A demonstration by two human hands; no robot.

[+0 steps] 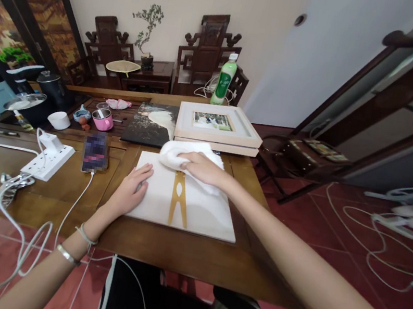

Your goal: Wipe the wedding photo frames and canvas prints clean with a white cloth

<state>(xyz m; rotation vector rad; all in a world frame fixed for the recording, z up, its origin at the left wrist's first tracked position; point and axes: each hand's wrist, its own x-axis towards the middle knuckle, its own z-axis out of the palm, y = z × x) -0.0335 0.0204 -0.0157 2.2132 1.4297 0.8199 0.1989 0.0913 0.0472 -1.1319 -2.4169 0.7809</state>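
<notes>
A flat white panel (151, 203) lies on the wooden table in front of me. On its middle is a gold-coloured piece (178, 203) with two splayed legs and an oval opening. My right hand (202, 167) grips a bunched white cloth (175, 153), pressed against the panel's far part and covering the top of the gold piece. At the panel's left edge my left hand (133, 185) lies flat, fingers stretched out, with nothing held.
Beyond the panel are a framed picture (218, 134) and a dark photo panel (149, 132). A green bottle (224, 81) stands behind them. Leftward are a phone (96, 153), a pink cup (103, 120), a white power strip (48, 159) and trailing cables.
</notes>
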